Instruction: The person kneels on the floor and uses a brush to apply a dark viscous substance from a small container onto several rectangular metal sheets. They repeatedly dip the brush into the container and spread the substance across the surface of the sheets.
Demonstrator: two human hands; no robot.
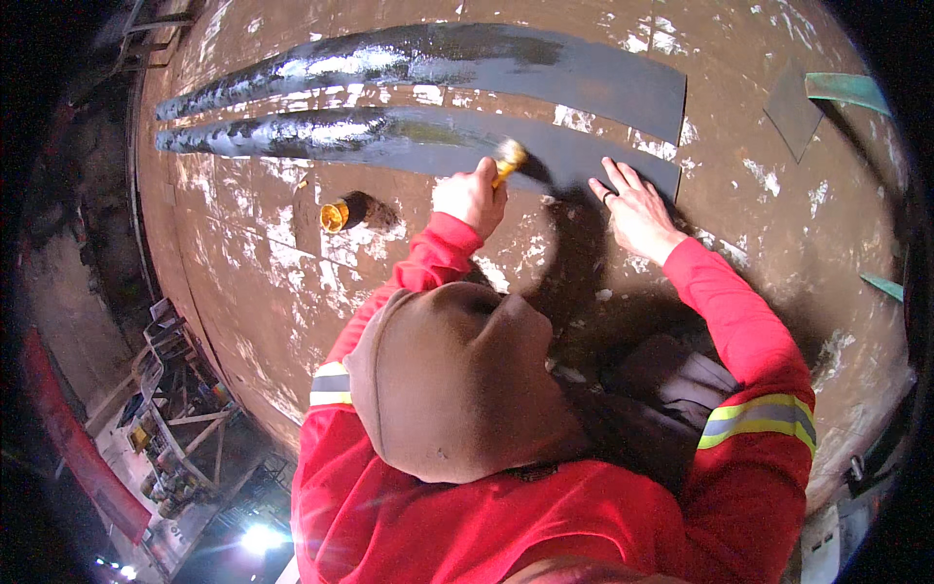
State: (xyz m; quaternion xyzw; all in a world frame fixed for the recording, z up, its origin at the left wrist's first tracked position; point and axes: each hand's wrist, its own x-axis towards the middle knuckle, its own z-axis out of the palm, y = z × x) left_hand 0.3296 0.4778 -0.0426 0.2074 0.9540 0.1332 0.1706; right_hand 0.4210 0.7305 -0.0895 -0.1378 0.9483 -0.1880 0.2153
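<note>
Bright lamp (261, 538) at lower left; red curved beam (80, 446) near left rim; green strip (848, 91) upper right.

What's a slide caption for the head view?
Left hand holds brush over nearer grey strip, right hand on its edge.

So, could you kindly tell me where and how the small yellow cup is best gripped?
Take the yellow cup by its outer wall, probably from the right: its rim looks round, and its right side faces the left hand, which holds a brush.
</note>
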